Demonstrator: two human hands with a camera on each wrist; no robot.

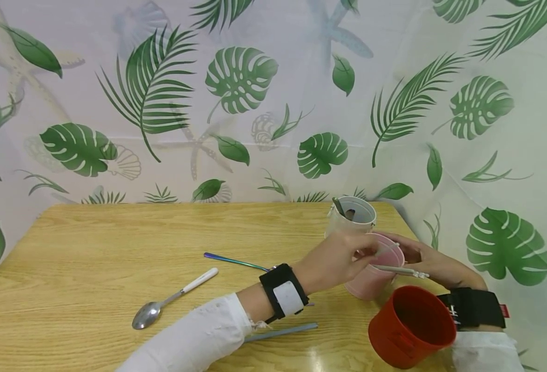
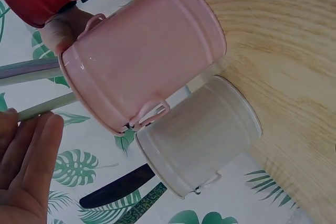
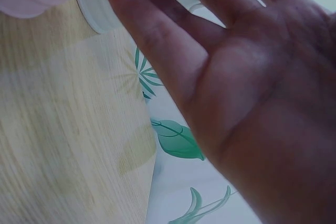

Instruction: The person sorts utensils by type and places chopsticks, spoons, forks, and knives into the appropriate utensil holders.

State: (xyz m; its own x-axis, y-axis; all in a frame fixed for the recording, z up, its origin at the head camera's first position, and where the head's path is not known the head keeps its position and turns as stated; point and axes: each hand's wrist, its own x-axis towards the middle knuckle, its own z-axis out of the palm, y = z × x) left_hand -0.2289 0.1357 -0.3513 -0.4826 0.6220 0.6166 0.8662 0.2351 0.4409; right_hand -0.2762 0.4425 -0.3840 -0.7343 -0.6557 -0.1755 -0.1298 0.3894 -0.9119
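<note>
Head view: as I face it, a leaf-printed cloth backdrop (image 1: 264,31) rises behind the wood-grain worktop (image 1: 115,237). Three buckets are grouped toward the right side. The red bucket (image 1: 382,330) is nearest, beside the right wrist. The pink bucket (image 1: 364,284) is just beyond it, between the two hands, and the white bucket (image 1: 336,223) is farthest back, near the worktop's rear edge. The right hand (image 1: 438,266) is unclenched, fingers extended and touching the side of the pink bucket. The left hand (image 1: 340,258) is at the pink bucket's rim; the left wrist view shows it pinching a pale green handle (image 2: 58,103) that reaches to the bucket's mouth. On the worktop, a white-handled spoon (image 1: 183,291) lies in front, left of the left forearm. An iridescent utensil (image 1: 236,262) lies beyond that forearm. A blue-grey handle (image 1: 283,331) projects from beside the sleeve. A dark handle (image 2: 118,187) and a green patterned handle (image 2: 142,205) protrude from the white bucket.
</note>
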